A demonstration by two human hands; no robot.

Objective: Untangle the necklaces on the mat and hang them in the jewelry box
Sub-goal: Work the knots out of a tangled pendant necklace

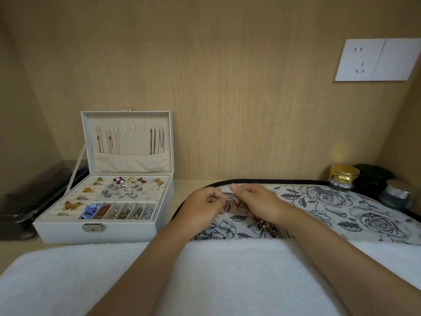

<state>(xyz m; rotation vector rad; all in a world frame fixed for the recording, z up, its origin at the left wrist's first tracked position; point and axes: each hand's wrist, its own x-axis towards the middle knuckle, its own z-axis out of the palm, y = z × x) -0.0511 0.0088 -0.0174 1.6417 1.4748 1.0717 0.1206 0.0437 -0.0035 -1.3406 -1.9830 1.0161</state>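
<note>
A tangle of necklaces (264, 224) with dark beads lies on the floral mat (355, 208), partly hidden under my right wrist. My left hand (204, 202) and my right hand (255, 200) are close together above the mat's left part. Both pinch a thin chain (232, 199) between them. The white jewelry box (114, 229) stands open to the left. Several gold and dark chains (157, 142) hang from hooks inside its lid.
A white towel (91, 270) covers the near edge of the desk. A gold jar (342, 177), a dark round case (371, 176) and a silver-lidded jar (399, 192) stand at the back right. A black case (27, 201) lies far left. A wall socket (364, 60) is upper right.
</note>
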